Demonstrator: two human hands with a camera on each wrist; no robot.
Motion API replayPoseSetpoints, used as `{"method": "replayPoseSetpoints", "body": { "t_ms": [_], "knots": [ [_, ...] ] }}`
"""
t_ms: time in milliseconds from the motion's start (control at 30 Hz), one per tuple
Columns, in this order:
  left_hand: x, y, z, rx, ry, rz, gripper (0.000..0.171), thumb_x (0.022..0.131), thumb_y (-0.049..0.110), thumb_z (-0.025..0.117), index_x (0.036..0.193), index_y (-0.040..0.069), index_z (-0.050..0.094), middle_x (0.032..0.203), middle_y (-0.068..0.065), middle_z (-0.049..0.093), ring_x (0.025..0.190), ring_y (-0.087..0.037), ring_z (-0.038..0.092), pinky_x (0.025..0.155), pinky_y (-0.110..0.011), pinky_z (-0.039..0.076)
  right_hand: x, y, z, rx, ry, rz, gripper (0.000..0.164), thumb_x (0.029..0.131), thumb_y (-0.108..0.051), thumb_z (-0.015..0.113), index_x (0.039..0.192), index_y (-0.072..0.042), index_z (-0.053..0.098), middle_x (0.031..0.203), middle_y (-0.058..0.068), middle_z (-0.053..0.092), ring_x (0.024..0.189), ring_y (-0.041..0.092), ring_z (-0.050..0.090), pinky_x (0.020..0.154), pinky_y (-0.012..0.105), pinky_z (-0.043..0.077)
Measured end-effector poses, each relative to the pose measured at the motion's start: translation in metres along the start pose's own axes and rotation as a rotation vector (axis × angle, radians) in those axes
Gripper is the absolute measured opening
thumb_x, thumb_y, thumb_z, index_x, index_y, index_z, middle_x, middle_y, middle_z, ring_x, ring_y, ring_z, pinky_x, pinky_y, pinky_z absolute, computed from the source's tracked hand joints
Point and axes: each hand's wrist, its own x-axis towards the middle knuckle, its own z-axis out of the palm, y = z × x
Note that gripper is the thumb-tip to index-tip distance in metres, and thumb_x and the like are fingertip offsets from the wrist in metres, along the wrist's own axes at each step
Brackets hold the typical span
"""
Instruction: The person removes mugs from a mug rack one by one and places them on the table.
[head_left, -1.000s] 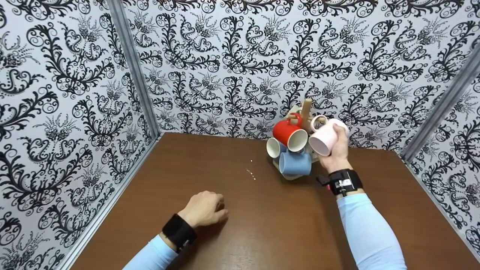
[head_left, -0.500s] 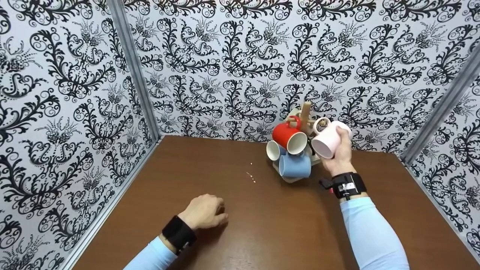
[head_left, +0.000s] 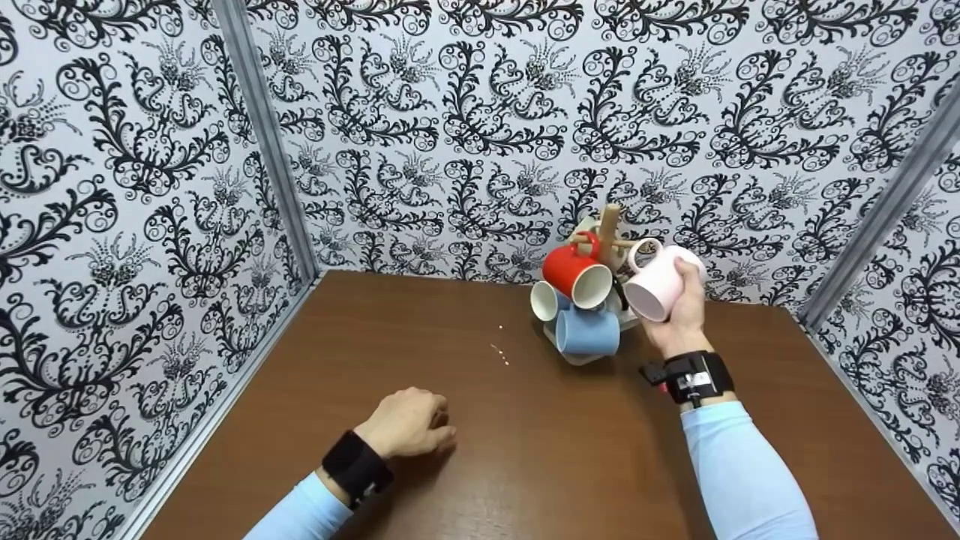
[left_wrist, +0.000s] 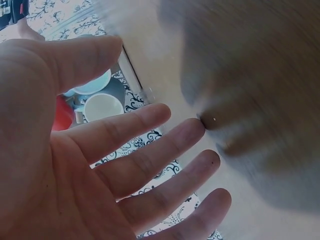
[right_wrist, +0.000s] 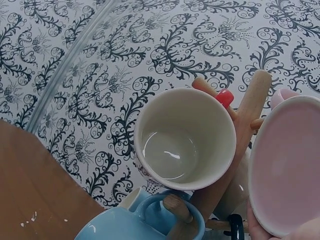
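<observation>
My right hand (head_left: 681, 319) grips a pink mug (head_left: 654, 292) round its body. The mug tilts, its mouth facing down and left, its handle upward. That handle lies right at the tip of a peg (head_left: 624, 243) on a wooden mug tree (head_left: 609, 221). In the right wrist view, the pink mug's mouth (right_wrist: 287, 172) fills the right side. A red mug (head_left: 566, 268) with a pale inside hangs on the tree's upper left. Beneath it are a blue mug (head_left: 596, 334) and another blue mug (head_left: 546, 301). My left hand (head_left: 409, 424) rests on the table, holding nothing, fingers loosely bent.
The brown table (head_left: 360, 337) meets patterned walls (head_left: 465, 112) at the back and sides, with grey metal strips (head_left: 266, 142) at the corners. Small pale specks (head_left: 500, 352) lie on the table left of the tree. A dark mug handle (right_wrist: 236, 227) shows low on the tree.
The pink mug in my right hand has shifted slightly right and down relative to the tree. My left hand keeps its place. The head view has tilted slightly.
</observation>
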Motion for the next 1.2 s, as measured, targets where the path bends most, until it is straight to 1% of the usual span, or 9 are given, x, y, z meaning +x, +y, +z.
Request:
{"method": "replayPoseSetpoints", "body": {
  "t_ms": [67, 133, 333, 500, 667, 833, 967, 1067, 1200],
  "knots": [
    [0.0, 0.0, 0.001, -0.005, -0.004, 0.003, 0.028, 0.089, 0.041, 0.079, 0.085, 0.015, 0.07, 0.068, 0.011, 0.054, 0.066, -0.017, 0.062, 0.056, -0.037, 0.05, -0.002, 0.001, 0.0, -0.011, -0.006, -0.005, 0.048, 0.098, -0.029, 0.07, 0.14, -0.03, 0.048, 0.132, 0.004, 0.063, 0.105, 0.025, 0.069, 0.081, 0.042, 0.06],
    [0.001, 0.0, 0.002, -0.01, -0.007, 0.003, 0.027, 0.089, 0.041, 0.078, 0.086, 0.015, 0.07, 0.069, 0.011, 0.055, 0.066, -0.016, 0.061, 0.056, -0.037, 0.05, -0.004, 0.002, 0.001, -0.027, -0.005, -0.01, 0.048, 0.097, -0.029, 0.071, 0.14, -0.031, 0.048, 0.131, 0.004, 0.064, 0.104, 0.025, 0.069, 0.08, 0.042, 0.061],
    [0.004, -0.001, 0.001, -0.035, -0.004, 0.006, 0.026, 0.09, 0.04, 0.078, 0.091, 0.014, 0.073, 0.076, 0.003, 0.067, 0.07, -0.017, 0.064, 0.059, -0.039, 0.052, -0.01, 0.001, 0.008, -0.079, -0.003, -0.057, 0.054, 0.095, -0.029, 0.075, 0.142, -0.03, 0.046, 0.142, 0.005, 0.057, 0.105, 0.025, 0.07, 0.081, 0.042, 0.061],
    [0.006, -0.002, -0.001, -0.06, -0.01, 0.002, 0.027, 0.092, 0.04, 0.078, 0.095, 0.013, 0.074, 0.081, 0.001, 0.071, 0.073, -0.018, 0.066, 0.062, -0.04, 0.055, -0.014, 0.002, 0.013, -0.102, -0.038, -0.076, 0.054, 0.096, -0.028, 0.073, 0.143, -0.029, 0.045, 0.145, 0.006, 0.055, 0.109, 0.026, 0.068, 0.082, 0.042, 0.061],
    [0.007, -0.003, 0.001, -0.089, -0.003, -0.001, 0.025, 0.093, 0.038, 0.077, 0.097, 0.014, 0.075, 0.085, 0.002, 0.074, 0.076, -0.017, 0.068, 0.067, -0.04, 0.056, -0.02, 0.005, 0.013, -0.119, -0.065, -0.094, 0.055, 0.097, -0.027, 0.072, 0.144, -0.027, 0.045, 0.137, 0.007, 0.062, 0.107, 0.027, 0.07, 0.081, 0.041, 0.061],
    [0.008, -0.004, 0.004, -0.129, 0.025, 0.005, 0.024, 0.094, 0.036, 0.076, 0.1, 0.012, 0.075, 0.088, 0.001, 0.076, 0.078, -0.018, 0.07, 0.07, -0.04, 0.058, -0.027, 0.011, 0.013, -0.19, -0.088, -0.139, 0.053, 0.099, -0.029, 0.07, 0.145, -0.022, 0.045, 0.128, 0.007, 0.067, 0.101, 0.025, 0.072, 0.079, 0.038, 0.062],
    [0.006, -0.004, 0.006, -0.173, 0.031, -0.006, 0.026, 0.096, 0.035, 0.075, 0.105, 0.011, 0.075, 0.092, -0.001, 0.078, 0.081, -0.018, 0.072, 0.073, -0.04, 0.059, -0.032, 0.018, 0.013, -0.229, -0.076, -0.157, 0.052, 0.098, -0.03, 0.071, 0.143, -0.021, 0.047, 0.122, 0.006, 0.07, 0.096, 0.024, 0.073, 0.074, 0.037, 0.062],
    [0.005, -0.004, 0.007, -0.2, 0.028, -0.007, 0.027, 0.096, 0.033, 0.076, 0.107, 0.01, 0.075, 0.095, -0.001, 0.079, 0.084, -0.019, 0.073, 0.074, -0.04, 0.059, -0.035, 0.023, 0.012, -0.26, -0.076, -0.165, 0.052, 0.098, -0.031, 0.07, 0.143, -0.02, 0.047, 0.12, 0.007, 0.072, 0.093, 0.023, 0.074, 0.071, 0.036, 0.062],
    [0.005, -0.004, 0.007, -0.218, 0.032, -0.002, 0.026, 0.096, 0.032, 0.076, 0.108, 0.009, 0.075, 0.096, -0.001, 0.079, 0.085, -0.02, 0.074, 0.075, -0.04, 0.059, -0.039, 0.029, 0.012, -0.293, -0.085, -0.164, 0.051, 0.099, -0.032, 0.068, 0.144, -0.018, 0.047, 0.122, 0.008, 0.071, 0.094, 0.022, 0.074, 0.072, 0.035, 0.062]
  ]
}}
